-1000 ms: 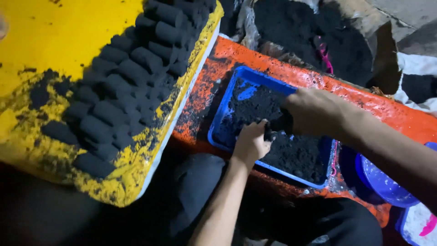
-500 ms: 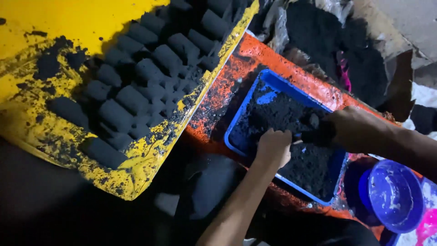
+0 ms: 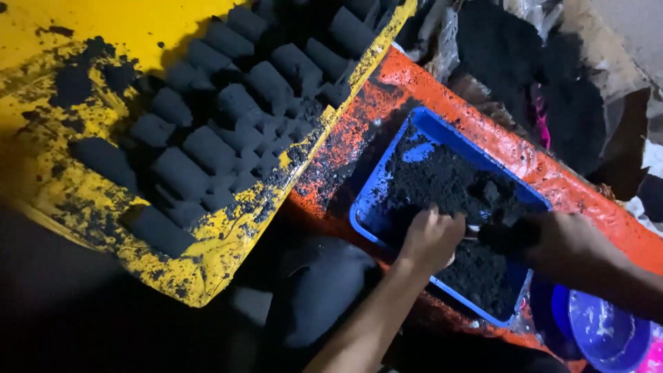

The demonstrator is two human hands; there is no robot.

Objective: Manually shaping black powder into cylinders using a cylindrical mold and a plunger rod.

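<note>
A yellow tray (image 3: 207, 269) carries rows of dark cylindrical briquettes (image 3: 228, 131), upper left. Beside it an orange tabletop (image 3: 552, 173) holds a blue tray (image 3: 369, 214) of black powder (image 3: 442, 179). The left hand (image 3: 431, 238) presses curled fingers into the powder; the right hand (image 3: 559, 242) clamps a black lump (image 3: 507, 238). A purple bowl (image 3: 608, 331) sits lower right.

Only one view is given, taken from a camera worn on the head and aimed steeply down and forward. The scene is seen from close by, within arm's reach. The frame is tilted, so the orange table (image 3: 573, 186) is crossed diagonally from upper centre to the lower right corner. The yellow tray (image 3: 207, 269) is cut off by the upper and left edges.
</note>
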